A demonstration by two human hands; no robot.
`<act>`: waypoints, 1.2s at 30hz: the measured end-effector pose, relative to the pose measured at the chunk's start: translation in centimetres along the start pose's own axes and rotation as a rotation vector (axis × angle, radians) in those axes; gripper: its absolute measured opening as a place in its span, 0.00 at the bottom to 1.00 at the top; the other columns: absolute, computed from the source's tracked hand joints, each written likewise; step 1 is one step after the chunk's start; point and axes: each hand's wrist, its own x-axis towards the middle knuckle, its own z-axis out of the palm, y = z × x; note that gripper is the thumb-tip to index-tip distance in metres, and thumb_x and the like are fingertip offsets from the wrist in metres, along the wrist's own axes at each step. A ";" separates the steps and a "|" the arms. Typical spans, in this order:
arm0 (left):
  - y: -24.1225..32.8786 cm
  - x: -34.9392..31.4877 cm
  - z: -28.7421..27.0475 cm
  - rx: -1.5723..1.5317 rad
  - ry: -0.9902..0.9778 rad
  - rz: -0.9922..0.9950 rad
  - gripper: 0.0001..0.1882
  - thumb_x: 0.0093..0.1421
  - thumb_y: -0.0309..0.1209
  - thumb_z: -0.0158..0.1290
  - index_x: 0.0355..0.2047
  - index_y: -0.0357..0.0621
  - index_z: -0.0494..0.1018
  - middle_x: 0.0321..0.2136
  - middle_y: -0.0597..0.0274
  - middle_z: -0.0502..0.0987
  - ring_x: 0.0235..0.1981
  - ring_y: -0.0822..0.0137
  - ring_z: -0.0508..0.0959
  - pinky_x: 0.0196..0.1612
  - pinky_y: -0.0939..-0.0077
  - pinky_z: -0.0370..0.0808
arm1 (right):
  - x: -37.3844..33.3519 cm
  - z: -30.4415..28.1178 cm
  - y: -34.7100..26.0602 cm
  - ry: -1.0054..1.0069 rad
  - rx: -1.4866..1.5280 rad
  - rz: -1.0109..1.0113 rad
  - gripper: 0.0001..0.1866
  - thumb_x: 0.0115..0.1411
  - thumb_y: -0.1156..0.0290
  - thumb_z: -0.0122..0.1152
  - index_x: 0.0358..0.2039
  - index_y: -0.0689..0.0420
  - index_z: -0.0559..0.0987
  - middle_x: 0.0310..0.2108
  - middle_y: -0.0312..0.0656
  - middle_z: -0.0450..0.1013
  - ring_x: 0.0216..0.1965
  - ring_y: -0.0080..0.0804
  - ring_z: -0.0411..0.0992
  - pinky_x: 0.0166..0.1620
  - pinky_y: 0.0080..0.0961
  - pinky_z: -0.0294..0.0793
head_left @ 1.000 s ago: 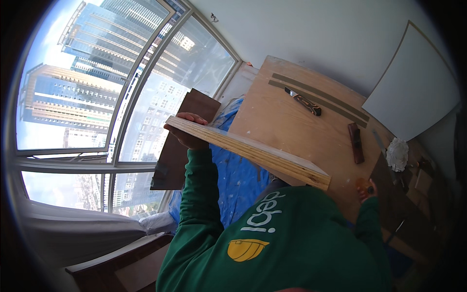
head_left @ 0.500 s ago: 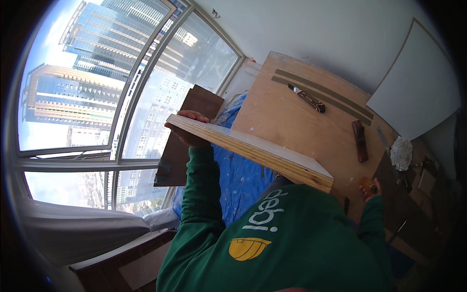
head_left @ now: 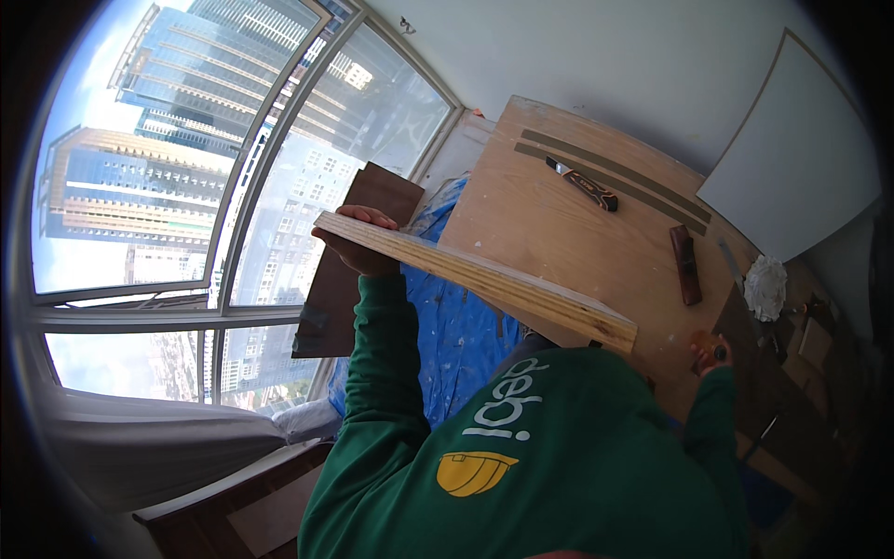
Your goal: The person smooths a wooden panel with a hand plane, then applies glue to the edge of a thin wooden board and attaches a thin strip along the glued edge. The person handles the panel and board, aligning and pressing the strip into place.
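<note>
A plywood board (head_left: 484,287) with a pale top face and bare layered edge slants across in front of my chest. My left hand (head_left: 365,250) is closed around its far left end, fingers on top and palm beneath. The board's right end hangs over the worktable (head_left: 577,247). Lower right, by the table's near edge, my right hand (head_left: 724,358) is closed on an amber, rounded object (head_left: 703,343) with a dark round end. It is blurred and its kind is unclear.
On the table lie two brown strips (head_left: 605,172), a utility knife (head_left: 587,186), a dark reddish-brown block-like tool (head_left: 684,265) and a crumpled white cloth (head_left: 765,289). A white panel (head_left: 796,158) leans at the wall. Blue sheeting (head_left: 456,335) covers the floor; windows (head_left: 358,130) stand left.
The board has tipped slightly, showing less of its pale top. My right hand has shifted a little up with the amber object. My left hand keeps its hold.
</note>
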 end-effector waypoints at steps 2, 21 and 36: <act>0.0 0.1 0.1 0.003 -0.003 0.000 0.45 0.64 0.76 0.29 0.28 0.43 0.70 0.17 0.57 0.71 0.17 0.60 0.76 0.23 0.65 0.79 | 0.0 -0.1 -0.1 -0.002 -0.004 0.000 0.41 0.56 0.44 0.71 0.59 0.62 0.72 0.47 0.64 0.74 0.33 0.42 0.79 0.28 0.22 0.85; -1.6 1.6 -3.6 -0.207 -0.374 0.085 0.47 0.70 0.69 0.21 0.39 0.36 0.75 0.28 0.48 0.80 0.29 0.52 0.84 0.34 0.59 0.86 | -5.6 -1.4 3.5 0.814 -0.352 -0.342 0.38 0.69 0.33 0.44 0.67 0.49 0.62 0.35 0.49 0.77 0.21 0.41 0.76 0.19 0.31 0.77; -0.8 1.9 -3.1 -0.350 -0.112 -0.087 0.47 0.69 0.71 0.23 0.32 0.40 0.76 0.23 0.53 0.79 0.23 0.57 0.83 0.26 0.66 0.85 | -4.9 -6.3 11.1 0.763 -0.525 -0.409 0.12 0.70 0.59 0.57 0.49 0.49 0.75 0.29 0.40 0.75 0.18 0.32 0.73 0.19 0.34 0.75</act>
